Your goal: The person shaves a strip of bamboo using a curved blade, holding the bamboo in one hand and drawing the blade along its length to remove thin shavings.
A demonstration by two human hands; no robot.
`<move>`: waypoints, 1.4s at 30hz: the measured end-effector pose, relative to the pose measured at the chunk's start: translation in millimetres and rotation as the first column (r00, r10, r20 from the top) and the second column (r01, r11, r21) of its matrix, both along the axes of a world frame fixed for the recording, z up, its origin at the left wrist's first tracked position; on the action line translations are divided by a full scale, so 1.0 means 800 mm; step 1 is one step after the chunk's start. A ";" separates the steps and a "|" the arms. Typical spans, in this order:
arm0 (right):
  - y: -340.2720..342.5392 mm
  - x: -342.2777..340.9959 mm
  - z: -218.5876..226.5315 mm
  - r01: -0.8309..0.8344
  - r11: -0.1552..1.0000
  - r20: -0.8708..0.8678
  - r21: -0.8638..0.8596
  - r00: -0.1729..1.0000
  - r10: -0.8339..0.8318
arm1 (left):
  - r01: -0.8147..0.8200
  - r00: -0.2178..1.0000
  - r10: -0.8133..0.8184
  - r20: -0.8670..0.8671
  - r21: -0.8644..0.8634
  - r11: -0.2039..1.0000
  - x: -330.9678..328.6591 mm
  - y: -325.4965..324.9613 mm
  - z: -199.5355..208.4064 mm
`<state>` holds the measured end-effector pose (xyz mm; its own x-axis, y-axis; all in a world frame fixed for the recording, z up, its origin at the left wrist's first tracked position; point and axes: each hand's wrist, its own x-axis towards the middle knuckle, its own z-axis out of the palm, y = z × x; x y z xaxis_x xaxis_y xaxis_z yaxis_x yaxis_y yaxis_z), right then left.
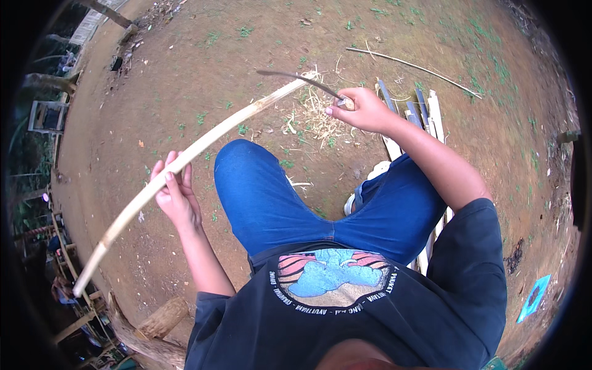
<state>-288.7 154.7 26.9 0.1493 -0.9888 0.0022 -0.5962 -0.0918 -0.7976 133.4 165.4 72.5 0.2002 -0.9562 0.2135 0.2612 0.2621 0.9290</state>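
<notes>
A long, pale strip of what looks like bamboo point(213, 137) slants from the lower left up to the middle of the view. My left hand point(179, 200) grips it near its middle, thumb on top and fingers beneath. In my right hand point(368, 111) is a knife point(322, 86), its short handle in my closed fingers. The thin, dark blade points left and crosses the strip's far end, where the wood looks frayed; whether the edge touches the strip I cannot tell. Curly wood shavings point(320, 117) lie on the ground below that end.
Several split slats point(435, 114), pale and dark, lie by my right leg, partly under it. A thin stick point(419, 65) rests on the dirt farther out. Thick logs point(163, 317) are at the lower left, a blue sheet point(534, 298) at the far right.
</notes>
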 end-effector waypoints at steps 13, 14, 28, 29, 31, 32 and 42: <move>0.012 0.084 0.012 0.413 0.908 0.358 0.068 0.840 -0.409 | 0.375 0.924 -0.299 0.238 -0.416 0.829 -0.194 -0.115 0.137; 0.008 0.085 0.002 0.443 0.896 0.383 0.016 0.825 -0.415 | 0.434 0.901 -0.391 0.189 -0.365 0.824 -0.218 -0.115 0.107; 0.069 0.121 -0.077 0.414 0.842 0.627 0.347 0.565 -0.536 | 0.250 0.961 -0.254 -0.112 -0.047 0.967 -0.254 -0.220 0.000; 0.073 0.125 -0.084 0.420 0.848 0.550 0.324 0.645 -0.530 | 0.229 0.960 -0.235 -0.152 -0.055 0.972 -0.250 -0.226 -0.005; 0.078 0.130 -0.094 0.430 0.860 0.370 0.276 0.778 -0.508 | 0.191 0.951 -0.202 -0.235 -0.068 0.979 -0.248 -0.237 -0.015; 0.070 0.135 -0.107 0.500 0.848 0.358 0.175 0.770 -0.528 | 0.138 0.960 -0.146 -0.238 -0.051 0.989 -0.251 -0.243 -0.021; 0.014 0.146 -0.113 0.509 0.838 0.167 0.196 0.825 -0.540 | -0.133 0.947 0.183 -0.265 0.193 0.972 -0.240 -0.267 -0.024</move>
